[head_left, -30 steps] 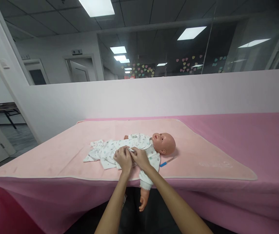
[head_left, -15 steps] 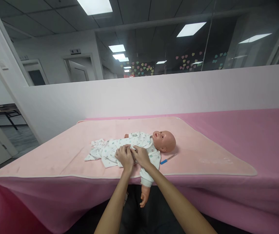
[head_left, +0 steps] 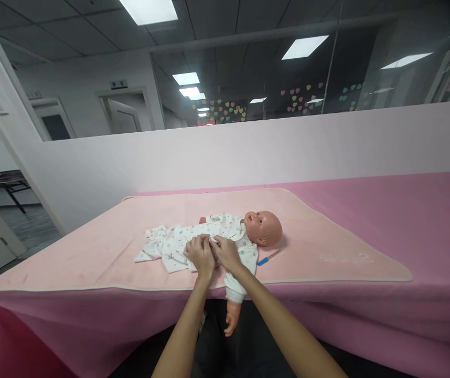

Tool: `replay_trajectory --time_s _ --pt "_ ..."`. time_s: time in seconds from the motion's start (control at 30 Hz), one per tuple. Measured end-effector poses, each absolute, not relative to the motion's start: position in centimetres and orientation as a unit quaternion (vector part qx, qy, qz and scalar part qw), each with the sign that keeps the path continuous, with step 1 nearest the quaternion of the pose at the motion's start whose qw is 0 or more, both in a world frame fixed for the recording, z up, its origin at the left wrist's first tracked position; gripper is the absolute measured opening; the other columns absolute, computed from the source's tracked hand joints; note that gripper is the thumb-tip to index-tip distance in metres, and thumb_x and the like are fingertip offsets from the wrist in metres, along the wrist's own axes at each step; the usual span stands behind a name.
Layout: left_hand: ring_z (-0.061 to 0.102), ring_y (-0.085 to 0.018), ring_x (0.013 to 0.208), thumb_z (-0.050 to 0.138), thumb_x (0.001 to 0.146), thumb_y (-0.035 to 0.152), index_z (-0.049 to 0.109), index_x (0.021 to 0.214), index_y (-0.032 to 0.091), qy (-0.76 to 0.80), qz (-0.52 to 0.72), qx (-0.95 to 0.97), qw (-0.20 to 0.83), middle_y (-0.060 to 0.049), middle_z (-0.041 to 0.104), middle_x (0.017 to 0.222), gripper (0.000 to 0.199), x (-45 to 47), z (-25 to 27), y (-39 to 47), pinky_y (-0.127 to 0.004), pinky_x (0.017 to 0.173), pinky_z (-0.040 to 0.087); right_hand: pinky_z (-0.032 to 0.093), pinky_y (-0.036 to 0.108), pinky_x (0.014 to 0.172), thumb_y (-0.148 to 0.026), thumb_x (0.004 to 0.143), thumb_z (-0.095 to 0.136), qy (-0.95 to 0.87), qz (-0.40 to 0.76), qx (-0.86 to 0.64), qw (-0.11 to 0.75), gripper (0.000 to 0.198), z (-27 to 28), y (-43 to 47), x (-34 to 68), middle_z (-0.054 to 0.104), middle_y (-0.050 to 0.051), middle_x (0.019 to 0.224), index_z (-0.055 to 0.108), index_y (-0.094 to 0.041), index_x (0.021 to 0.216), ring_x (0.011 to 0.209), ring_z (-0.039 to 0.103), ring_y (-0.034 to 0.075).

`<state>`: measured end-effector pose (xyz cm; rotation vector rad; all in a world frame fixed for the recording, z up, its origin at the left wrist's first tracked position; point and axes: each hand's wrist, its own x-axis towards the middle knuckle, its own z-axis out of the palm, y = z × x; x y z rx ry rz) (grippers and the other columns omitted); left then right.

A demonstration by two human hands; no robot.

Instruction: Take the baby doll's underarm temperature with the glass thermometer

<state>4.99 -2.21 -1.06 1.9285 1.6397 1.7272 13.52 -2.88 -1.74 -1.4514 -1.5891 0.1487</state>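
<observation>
A baby doll (head_left: 264,229) lies on its back with its head to the right, dressed in a white printed baby gown (head_left: 175,247). My left hand (head_left: 201,253) and my right hand (head_left: 225,252) meet at the doll's middle, fingers curled and closed on the gown's front cloth. Just what the fingertips pinch is hidden by the hands. One doll arm hangs over the table's front edge between my forearms. Beside the doll's shoulder rests a thin thermometer-like stick with a blue end (head_left: 263,261).
Under the doll a peach blanket (head_left: 107,231) is spread over a table with a pink cloth (head_left: 425,226). A low white wall (head_left: 248,152) with glass above stands behind the table. At far left is a dark-legged desk (head_left: 10,186).
The view has shifted very slightly. Both hands stay at the same spot on the gown, and the doll has not visibly moved.
</observation>
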Motion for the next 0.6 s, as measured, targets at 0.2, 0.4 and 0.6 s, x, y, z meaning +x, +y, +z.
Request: replay_trajectory --time_s 0.2,0.4,0.6 --pt "0.049 -0.020 0.086 0.040 0.082 0.022 0.058 0.076 0.024 0.527 0.563 0.636 0.033 -0.001 0.061 0.080 0.020 5.02 -1.00 -2.64 -0.038 0.083 0.026 0.023 0.019 0.050 -0.026 0.084 0.042 -0.634 0.070 -0.598 0.486 0.025 -1.82 -2.62 13.62 0.050 -0.003 0.054 0.052 -0.018 0.062 0.051 0.041 0.010" --pt "0.051 -0.019 0.083 0.038 0.080 0.019 0.056 0.072 0.023 0.530 0.577 0.619 0.059 0.000 0.061 0.077 0.021 5.06 -1.12 -2.71 -0.038 0.083 0.026 0.023 0.020 0.050 -0.022 0.081 0.044 -0.624 0.078 -0.598 0.496 0.023 -1.61 -2.72 13.59 0.050 -0.003 0.054 0.052 -0.018 0.060 0.052 0.041 0.010" --pt "0.051 -0.020 0.085 0.030 0.083 0.019 0.054 0.075 0.021 0.557 0.612 0.555 0.086 -0.002 0.062 0.082 0.026 4.61 -1.05 -2.51 -0.037 0.085 0.027 0.026 0.020 0.050 -0.031 0.084 0.042 -0.607 0.098 -0.593 0.519 0.027 -1.34 -3.01 13.64 0.049 -0.003 0.050 0.052 -0.018 0.062 0.050 0.045 0.011"
